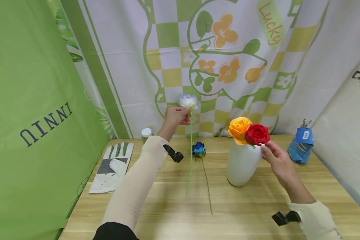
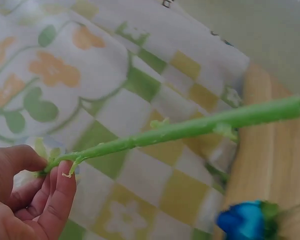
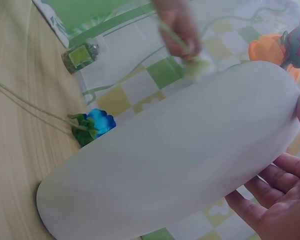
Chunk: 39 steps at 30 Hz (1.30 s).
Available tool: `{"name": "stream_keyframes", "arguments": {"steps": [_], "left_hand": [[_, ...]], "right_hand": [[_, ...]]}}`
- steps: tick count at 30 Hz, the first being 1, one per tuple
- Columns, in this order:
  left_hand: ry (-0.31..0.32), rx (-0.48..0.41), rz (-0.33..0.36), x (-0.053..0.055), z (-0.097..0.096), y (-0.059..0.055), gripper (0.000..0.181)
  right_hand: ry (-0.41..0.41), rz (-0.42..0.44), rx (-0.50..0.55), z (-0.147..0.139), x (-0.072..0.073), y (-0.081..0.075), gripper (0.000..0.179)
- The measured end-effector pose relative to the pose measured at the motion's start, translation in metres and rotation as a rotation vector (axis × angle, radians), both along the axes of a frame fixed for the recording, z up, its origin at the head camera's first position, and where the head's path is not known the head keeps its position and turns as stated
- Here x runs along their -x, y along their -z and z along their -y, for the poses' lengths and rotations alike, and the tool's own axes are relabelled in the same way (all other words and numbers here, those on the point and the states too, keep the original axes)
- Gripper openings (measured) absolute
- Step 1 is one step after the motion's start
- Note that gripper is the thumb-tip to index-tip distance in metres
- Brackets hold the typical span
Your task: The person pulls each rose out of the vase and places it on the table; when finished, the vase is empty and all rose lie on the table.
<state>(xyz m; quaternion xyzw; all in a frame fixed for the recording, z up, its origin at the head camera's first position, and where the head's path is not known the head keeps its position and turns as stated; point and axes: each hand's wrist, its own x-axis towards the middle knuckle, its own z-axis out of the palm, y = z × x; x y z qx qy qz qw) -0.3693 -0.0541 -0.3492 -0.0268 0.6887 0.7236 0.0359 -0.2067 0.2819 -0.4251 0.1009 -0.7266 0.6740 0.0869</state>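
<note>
My left hand [image 1: 176,118] pinches the green stem [image 2: 190,131] of a white artificial flower [image 1: 188,101] just below its bloom, up in front of the curtain. The stem hangs down over the table. To the right stands a white vase [image 1: 243,163], with an orange rose [image 1: 239,129] and a red rose [image 1: 257,134] at its mouth. My right hand [image 1: 279,163] holds the vase near the rim, thumb and fingers against its side [image 3: 180,150]. Between the hands a blue rose [image 1: 199,149] lies on the table, its thin stem pointing toward me.
A white and grey glove [image 1: 112,168] lies at the table's left edge. Behind my left forearm stands a small jar [image 1: 146,133] with a white lid. A blue packet [image 1: 301,143] is at the back right. Patterned curtain [image 1: 168,36] hangs behind the wooden table [image 1: 168,213].
</note>
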Motion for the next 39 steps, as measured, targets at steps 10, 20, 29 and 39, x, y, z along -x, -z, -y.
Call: {"name": "stream_keyframes", "arguments": {"steps": [10, 20, 29, 39], "left_hand": [[-0.098, 0.006, 0.139, -0.012, 0.022, 0.088, 0.009], [-0.114, 0.063, 0.213, -0.019, 0.026, 0.129, 0.01], [-0.12, 0.169, 0.213, -0.029, 0.015, 0.15, 0.012], [-0.128, 0.237, 0.229, -0.036, 0.004, 0.163, 0.008]], "right_hand": [[-0.003, -0.003, 0.038, 0.001, 0.002, 0.001, 0.025], [0.0, -0.023, 0.04, 0.002, 0.001, 0.001, 0.025], [-0.019, -0.025, 0.043, 0.002, -0.001, 0.0, 0.025], [-0.013, 0.003, -0.011, -0.001, 0.0, -0.003, 0.019]]}}
